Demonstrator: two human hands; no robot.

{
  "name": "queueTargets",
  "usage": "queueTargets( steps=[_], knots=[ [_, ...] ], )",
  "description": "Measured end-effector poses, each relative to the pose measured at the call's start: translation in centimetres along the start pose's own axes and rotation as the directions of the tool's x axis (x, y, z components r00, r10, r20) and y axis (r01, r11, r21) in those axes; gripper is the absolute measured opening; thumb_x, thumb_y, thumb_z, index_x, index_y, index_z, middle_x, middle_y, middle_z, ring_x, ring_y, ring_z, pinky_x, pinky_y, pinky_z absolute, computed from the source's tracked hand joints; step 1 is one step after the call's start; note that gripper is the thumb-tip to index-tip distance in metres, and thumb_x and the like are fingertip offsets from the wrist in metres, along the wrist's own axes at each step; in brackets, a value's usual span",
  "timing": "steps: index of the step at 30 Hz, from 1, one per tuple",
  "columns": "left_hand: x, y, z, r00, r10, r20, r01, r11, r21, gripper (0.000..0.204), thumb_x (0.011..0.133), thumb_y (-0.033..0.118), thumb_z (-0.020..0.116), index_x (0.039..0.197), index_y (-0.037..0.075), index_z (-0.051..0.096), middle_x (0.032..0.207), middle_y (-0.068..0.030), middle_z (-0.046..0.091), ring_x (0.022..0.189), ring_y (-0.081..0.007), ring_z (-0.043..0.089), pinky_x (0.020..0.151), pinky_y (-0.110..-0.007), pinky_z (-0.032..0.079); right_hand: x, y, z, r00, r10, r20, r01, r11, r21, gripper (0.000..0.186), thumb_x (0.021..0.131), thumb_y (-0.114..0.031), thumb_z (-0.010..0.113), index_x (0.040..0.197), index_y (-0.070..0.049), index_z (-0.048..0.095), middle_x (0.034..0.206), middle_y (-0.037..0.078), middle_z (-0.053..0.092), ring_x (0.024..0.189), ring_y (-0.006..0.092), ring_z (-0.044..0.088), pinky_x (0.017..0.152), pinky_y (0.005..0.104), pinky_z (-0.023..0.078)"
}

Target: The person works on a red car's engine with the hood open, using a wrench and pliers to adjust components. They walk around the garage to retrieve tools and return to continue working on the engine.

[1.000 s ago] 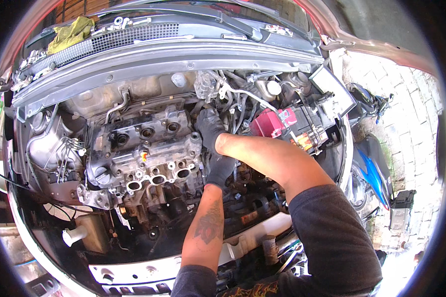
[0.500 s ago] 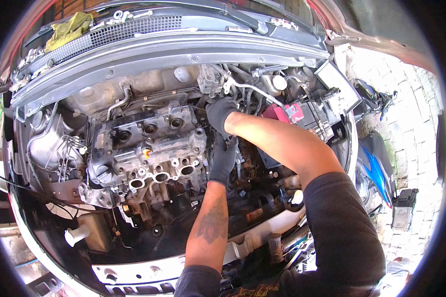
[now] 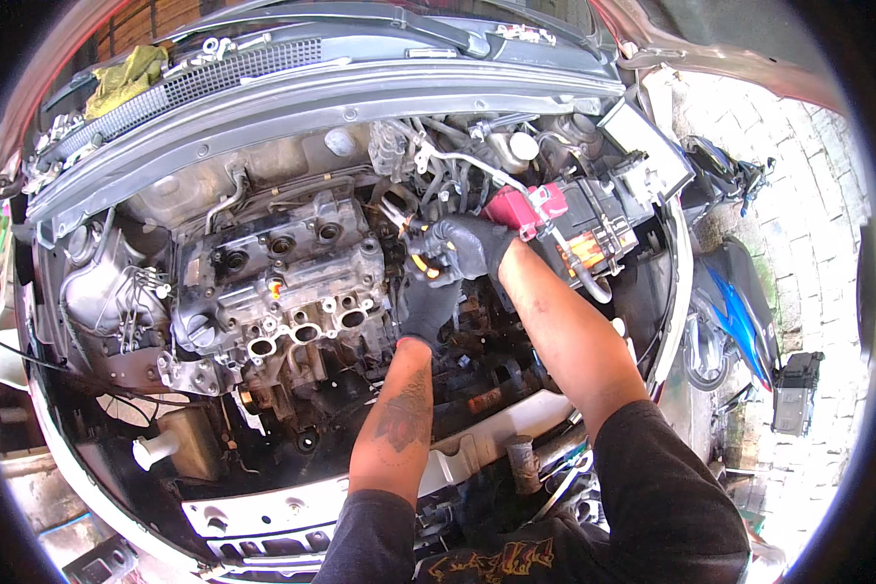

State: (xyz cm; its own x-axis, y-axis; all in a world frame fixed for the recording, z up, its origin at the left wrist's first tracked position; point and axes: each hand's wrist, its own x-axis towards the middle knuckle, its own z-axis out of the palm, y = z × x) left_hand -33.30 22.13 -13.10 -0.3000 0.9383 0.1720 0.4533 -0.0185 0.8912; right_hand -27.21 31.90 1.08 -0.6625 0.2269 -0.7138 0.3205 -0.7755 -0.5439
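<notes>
Both hands are down in the engine bay, just right of the bare engine block (image 3: 282, 282). Both wear dark work gloves.

The left hand (image 3: 426, 304) comes up from the bottom of the shot, tattooed forearm straight below it. It's pressed against the right end of the block, fingers pointing up into the gap there. Can't tell whether it's gripping anything or just bracing, since the glove blends into the dark parts behind it.

The right hand (image 3: 467, 245) reaches in from the lower right, arm crossing over the front of the bay. Its fingers are curled shut around a small tool with a yellow-orange handle (image 3: 424, 267), of which only a bit pokes out under the glove. The two hands are touching or near enough, right one just above the left. So the tool sits at the right end of the block, just in front of the firewall hoses.

Around them: a battery with a red terminal cover (image 3: 528, 206) just to the right of the right hand, a white-capped reservoir (image 3: 523, 146) behind that, and a yellow-green rag (image 3: 125, 78) up on the cowl at the far left. A blue motorbike (image 3: 740, 302) is parked on the pavement off to the right of the car.
</notes>
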Motion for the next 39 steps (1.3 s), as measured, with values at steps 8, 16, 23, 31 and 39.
queueTargets(
  steps=[8,16,23,31,39],
  knots=[
    [-1.1,1.2,0.9,0.948,-0.243,-0.204,0.193,0.952,-0.238,0.069,0.084,0.048,0.072,0.135,0.008,0.050,0.122,-0.0197,0.065,0.110,-0.0396,0.065,0.089,-0.050,0.053,0.8,-4.3,1.3,0.959,0.106,-0.263,-0.200,0.911,-0.361,0.032,0.092,-0.029,0.055,0.108,-0.002,0.065,0.101,0.015,0.067,0.092,0.0298,0.065,0.087,0.0529,0.054],
    [-1.5,2.9,-0.6,0.902,-0.346,-0.258,0.330,0.938,-0.104,0.086,0.083,0.054,0.072,0.145,0.002,0.041,0.125,-0.0277,0.061,0.110,-0.0478,0.061,0.090,-0.054,0.050,6.0,-7.4,1.9,0.992,-0.110,0.068,-0.001,-0.529,-0.849,0.036,0.082,-0.031,0.068,0.101,0.000,0.067,0.098,0.017,0.069,0.093,0.0324,0.068,0.088,0.0483,0.055],
    [-0.3,2.7,-1.0,0.912,-0.173,-0.372,0.031,0.933,-0.359,0.066,0.092,0.027,0.070,0.145,-0.003,0.043,0.133,-0.0246,0.058,0.124,-0.0371,0.056,0.105,-0.043,0.043,7.0,-9.0,2.5,0.876,0.360,0.321,0.477,-0.742,-0.470,0.042,0.073,-0.033,0.080,0.095,0.001,0.069,0.095,0.020,0.071,0.093,0.0348,0.070,0.088,0.0443,0.057],
    [0.1,1.6,-0.5,0.900,-0.318,-0.299,0.147,0.865,-0.479,0.059,0.091,0.025,0.072,0.140,-0.001,0.050,0.129,-0.0222,0.062,0.121,-0.0324,0.060,0.103,-0.040,0.046,8.2,-7.1,2.1,0.957,0.229,0.176,0.282,-0.870,-0.404,0.040,0.066,-0.033,0.084,0.087,-0.001,0.074,0.090,0.020,0.074,0.088,0.0358,0.073,0.076,0.0440,0.060],
    [0.2,2.0,-1.1,0.932,-0.288,-0.222,0.199,0.915,-0.352,0.050,0.094,0.029,0.067,0.133,0.001,0.051,0.117,-0.0208,0.066,0.105,-0.0359,0.065,0.092,-0.042,0.050,4.2,-4.0,3.3,0.803,-0.572,-0.169,-0.283,-0.116,-0.952,0.028,0.084,-0.018,0.059,0.096,0.000,0.077,0.107,0.021,0.074,0.103,0.0372,0.071,0.088,0.0458,0.056]
  ],
)
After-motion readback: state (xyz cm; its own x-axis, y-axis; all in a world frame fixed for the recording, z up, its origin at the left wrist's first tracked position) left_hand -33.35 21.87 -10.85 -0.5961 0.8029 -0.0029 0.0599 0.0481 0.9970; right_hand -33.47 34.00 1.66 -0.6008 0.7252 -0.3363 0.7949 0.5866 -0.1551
